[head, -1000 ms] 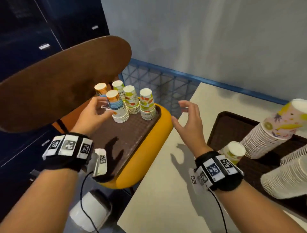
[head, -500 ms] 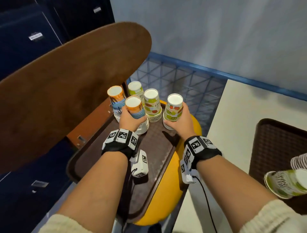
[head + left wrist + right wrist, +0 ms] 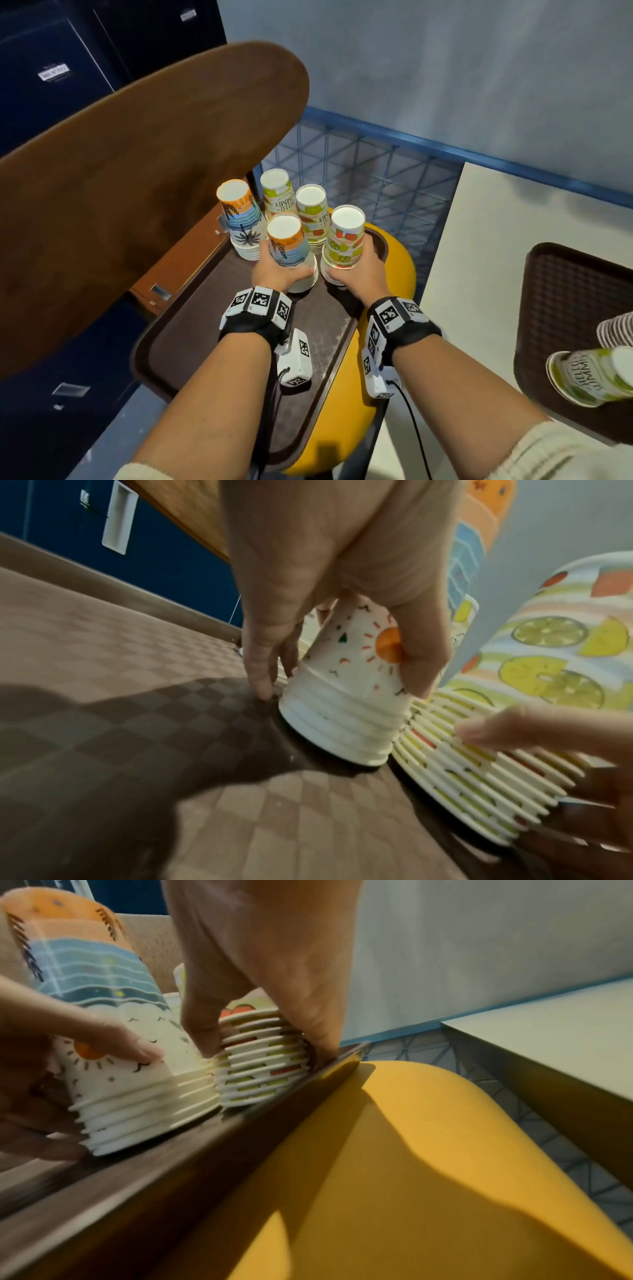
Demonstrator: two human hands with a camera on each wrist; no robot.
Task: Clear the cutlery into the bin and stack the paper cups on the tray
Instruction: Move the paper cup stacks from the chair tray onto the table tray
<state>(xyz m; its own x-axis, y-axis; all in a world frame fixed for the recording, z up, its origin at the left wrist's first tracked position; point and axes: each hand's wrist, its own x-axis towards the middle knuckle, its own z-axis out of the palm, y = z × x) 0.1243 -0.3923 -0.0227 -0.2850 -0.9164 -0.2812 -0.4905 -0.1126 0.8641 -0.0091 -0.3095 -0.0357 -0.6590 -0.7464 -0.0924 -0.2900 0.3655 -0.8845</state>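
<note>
Several stacks of upturned paper cups stand at the far end of a brown tray (image 3: 212,329) that lies on a yellow seat (image 3: 346,407). My left hand (image 3: 277,272) grips the orange-and-blue sunset stack (image 3: 287,246) low down, thumb and fingers around it (image 3: 346,696). My right hand (image 3: 356,274) grips the lemon-print stack (image 3: 344,240) near its rims (image 3: 260,1058), at the tray's right edge. Behind them stand an orange palm stack (image 3: 239,219) and two green-print stacks (image 3: 277,192). No cutlery or bin is in view.
A brown chair back (image 3: 137,178) rises left of the tray. A blue wire basket (image 3: 370,178) is beyond the seat. At right a cream table (image 3: 479,257) carries a second brown tray (image 3: 565,291) with a tipped green cup (image 3: 589,377) and more stacked cups.
Both hands moved forward onto the tray and closed around a cup stack each; a second ago they hovered open. The view has come closer over the tray.
</note>
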